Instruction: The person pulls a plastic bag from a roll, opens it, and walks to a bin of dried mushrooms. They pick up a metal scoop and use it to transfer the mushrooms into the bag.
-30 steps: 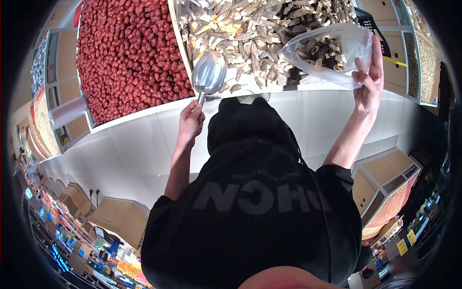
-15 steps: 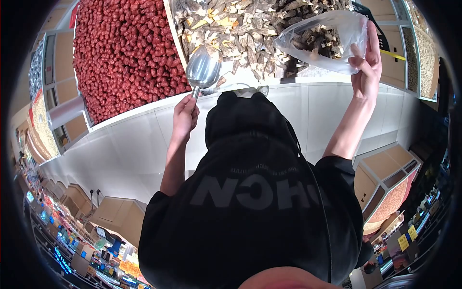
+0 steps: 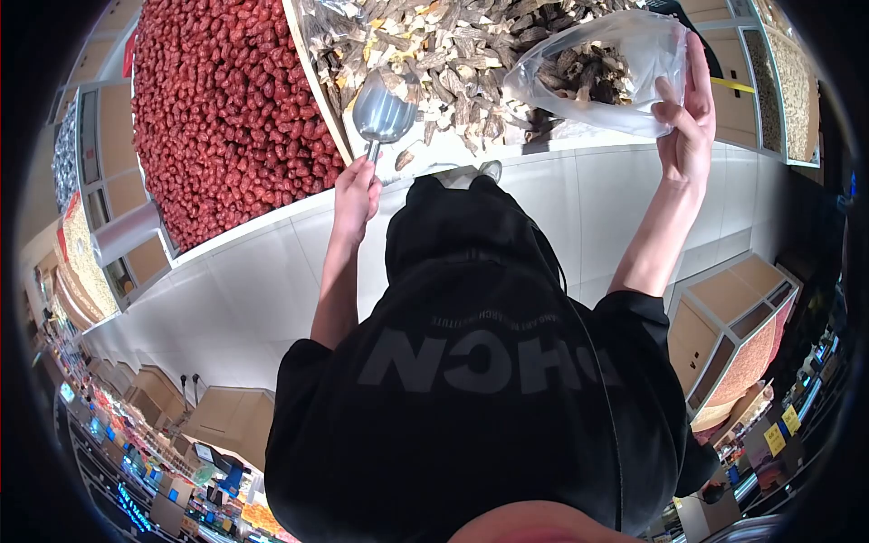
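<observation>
My left hand (image 3: pixel 356 195) grips the handle of a metal scoop (image 3: pixel 380 113). The scoop's bowl rests at the near edge of a bin of dried brown mushroom pieces (image 3: pixel 453 45), with a few pieces in it. Off to the right, my right hand (image 3: pixel 688 136) holds up a clear plastic bag (image 3: pixel 602 72) by its edge. The bag hangs over the same bin and holds some dark dried pieces.
A bin of red dates (image 3: pixel 226 109) lies left of the mushroom bin, behind a white divider. A white counter front (image 3: pixel 253 290) runs below both bins. More bulk bins (image 3: pixel 797 81) stand at the right. Shop aisles show at the lower edges.
My left hand has pushed the scoop further up into the dried pieces. My right hand has lifted the bag slightly higher over the bin.
</observation>
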Demonstrator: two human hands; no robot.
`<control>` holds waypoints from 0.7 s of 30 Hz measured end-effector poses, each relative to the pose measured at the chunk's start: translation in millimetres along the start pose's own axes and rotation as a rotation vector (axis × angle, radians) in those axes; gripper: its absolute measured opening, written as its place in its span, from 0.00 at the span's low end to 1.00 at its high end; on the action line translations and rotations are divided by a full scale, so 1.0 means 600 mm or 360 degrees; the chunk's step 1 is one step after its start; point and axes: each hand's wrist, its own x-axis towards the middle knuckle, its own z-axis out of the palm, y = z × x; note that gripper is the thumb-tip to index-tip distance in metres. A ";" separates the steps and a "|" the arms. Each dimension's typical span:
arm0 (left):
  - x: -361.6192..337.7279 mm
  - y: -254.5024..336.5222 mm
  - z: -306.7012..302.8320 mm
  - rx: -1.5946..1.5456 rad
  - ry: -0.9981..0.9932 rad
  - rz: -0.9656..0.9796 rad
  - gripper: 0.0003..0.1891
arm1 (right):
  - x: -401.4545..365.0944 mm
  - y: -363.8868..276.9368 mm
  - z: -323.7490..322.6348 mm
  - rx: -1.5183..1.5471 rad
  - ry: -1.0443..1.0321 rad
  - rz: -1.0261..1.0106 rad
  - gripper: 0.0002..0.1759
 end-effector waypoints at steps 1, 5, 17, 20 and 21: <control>0.009 0.005 0.006 -0.0021 -0.0013 -0.0014 0.16 | -0.001 -0.003 0.002 -0.0016 0.0020 -0.0005 0.49; 0.050 0.016 0.022 -0.0056 -0.0126 0.0040 0.16 | -0.003 -0.003 -0.013 -0.0019 -0.0011 0.0021 0.50; 0.147 0.061 0.072 -0.0159 -0.0233 0.0084 0.15 | -0.002 -0.011 -0.005 -0.0093 -0.0012 0.0012 0.51; 0.159 0.065 0.084 -0.0198 -0.0320 0.0104 0.15 | 0.001 -0.007 0.001 -0.0085 0.0024 -0.0014 0.51; 0.162 0.065 0.089 -0.0233 -0.0329 0.0104 0.15 | 0.001 -0.007 0.003 -0.0078 0.0021 -0.0005 0.51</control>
